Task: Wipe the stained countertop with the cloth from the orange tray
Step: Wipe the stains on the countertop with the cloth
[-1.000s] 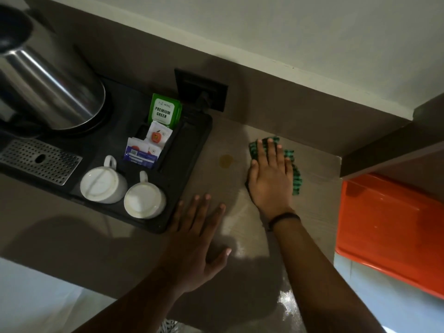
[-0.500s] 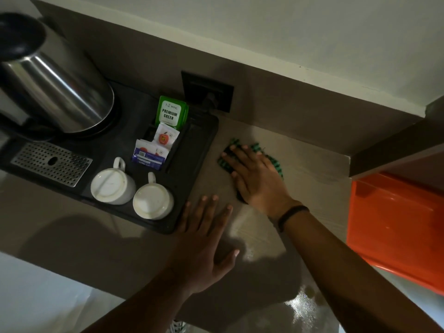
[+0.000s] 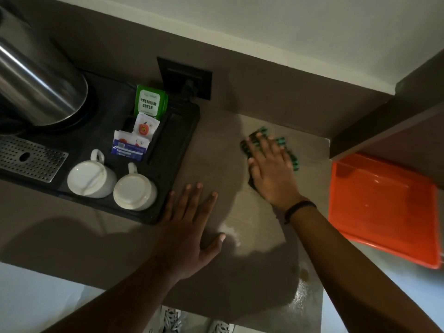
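A green-and-black checked cloth (image 3: 292,157) lies on the beige countertop (image 3: 216,169) near the back wall. My right hand (image 3: 270,168) presses flat on it, fingers spread, covering most of it. My left hand (image 3: 189,227) rests flat on the counter, fingers apart, its fingertips at the right corner of the black tray. The orange tray (image 3: 382,207) sits to the right, below counter level, with nothing visible in it. A small brownish stain (image 3: 303,273) shows near the counter's front right edge.
A black tray (image 3: 177,140) at the left carries a steel kettle (image 3: 36,85), two upturned white cups (image 3: 91,176), tea sachets (image 3: 150,103) and a metal drip grate (image 3: 28,157). A dark wall socket (image 3: 185,78) sits behind. A brown shelf edge (image 3: 384,131) overhangs at the right.
My right hand slid the cloth left over a brown stain near the black tray, then back to the right. That stain no longer shows. My left hand stayed in place.
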